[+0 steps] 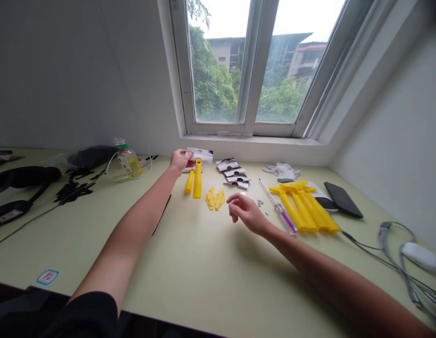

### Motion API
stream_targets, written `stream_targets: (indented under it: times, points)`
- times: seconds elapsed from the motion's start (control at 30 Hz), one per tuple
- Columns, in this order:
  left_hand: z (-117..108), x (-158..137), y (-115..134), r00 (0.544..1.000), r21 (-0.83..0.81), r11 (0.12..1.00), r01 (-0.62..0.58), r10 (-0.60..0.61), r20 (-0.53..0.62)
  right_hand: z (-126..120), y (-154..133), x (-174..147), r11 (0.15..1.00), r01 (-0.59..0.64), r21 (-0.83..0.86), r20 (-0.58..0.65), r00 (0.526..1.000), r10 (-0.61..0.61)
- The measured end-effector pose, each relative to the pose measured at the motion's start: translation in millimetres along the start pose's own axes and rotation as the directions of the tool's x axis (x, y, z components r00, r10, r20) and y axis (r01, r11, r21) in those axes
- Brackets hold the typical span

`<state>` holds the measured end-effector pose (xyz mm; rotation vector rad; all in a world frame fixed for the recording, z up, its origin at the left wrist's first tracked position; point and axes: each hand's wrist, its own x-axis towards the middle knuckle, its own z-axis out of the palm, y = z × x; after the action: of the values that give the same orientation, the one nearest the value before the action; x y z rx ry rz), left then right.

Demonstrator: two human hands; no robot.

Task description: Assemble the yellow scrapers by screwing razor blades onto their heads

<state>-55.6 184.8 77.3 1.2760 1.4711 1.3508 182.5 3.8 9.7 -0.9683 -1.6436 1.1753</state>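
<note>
At the far side of the table my left hand (180,160) is closed on the edge of a printed card (203,155). Just in front of that card lie a long yellow plastic tube-like part (197,180) and a shorter yellow part (189,182). My right hand (246,212) hovers over the middle of the table, fingers loosely bent and apart, nothing visible in them. Left of it are two flat yellow plastic pieces (215,199). To its right lie small screws (260,203) and a screwdriver (283,213) with a clear and purple handle.
Several yellow handle-shaped parts (306,209) lie at right, near a black phone (343,199) and a glove (283,171). Folded printed cards (235,173) sit below the window. A bottle (128,162) stands at left. Grey cables (397,258) trail at the right edge.
</note>
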Motion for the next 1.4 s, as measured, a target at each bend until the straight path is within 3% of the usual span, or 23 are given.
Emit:
stream_targets:
  times: [0.2, 0.43, 0.63, 0.77, 0.93, 1.0, 1.07, 1.2, 1.4]
  points:
    - [4.9, 45.8, -33.7, 0.99, 0.267, 0.955, 0.127, -0.107, -0.091, 33.8, -8.2, -27.8, 0.966, 0.073, -0.247, 0.281, 0.96, -0.001]
    - [8.7, 62.9, -47.5, 0.995, 0.564, 0.822, 0.076, -0.024, -0.099, 38.8, -2.9, -30.7, 0.988, -0.028, -0.155, 0.307, 0.949, 0.075]
    - [12.9, 48.0, -43.2, 0.998, 0.647, 0.762, 0.034, 0.005, -0.058, 39.9, -4.3, -31.1, 0.979, -0.004, -0.206, 0.314, 0.947, 0.07]
    - [13.5, 24.8, -33.0, 0.993, 0.709, 0.7, -0.09, 0.114, 0.014, 40.0, -4.8, -31.6, 0.974, 0.01, -0.227, 0.315, 0.947, 0.064]
    - [16.1, -25.0, -42.7, 0.923, 0.73, 0.565, -0.384, 0.215, 0.319, 40.6, -3.1, -31.6, 0.973, 0.024, -0.229, 0.32, 0.946, 0.051]
    - [16.3, -41.0, -53.6, 0.879, 0.767, 0.434, -0.472, 0.175, 0.443, 40.8, -3.8, -31.6, 0.972, 0.024, -0.234, 0.318, 0.947, 0.053]
    - [16.0, -48.4, -63.8, 0.864, 0.809, 0.316, -0.497, 0.094, 0.494, 40.9, -5.1, -31.5, 0.969, 0.02, -0.246, 0.314, 0.947, 0.061]
    - [16.4, -42.7, -75.1, 0.87, 0.844, 0.254, -0.472, -0.016, 0.492, 41.5, -6.3, -31.4, 0.964, 0.014, -0.266, 0.319, 0.945, 0.075]
    - [15.2, -29.6, -76.2, 0.911, 0.886, 0.223, -0.406, 0.027, 0.41, 44.7, -3.2, -32.1, 0.973, -0.004, -0.232, 0.307, 0.948, 0.077]
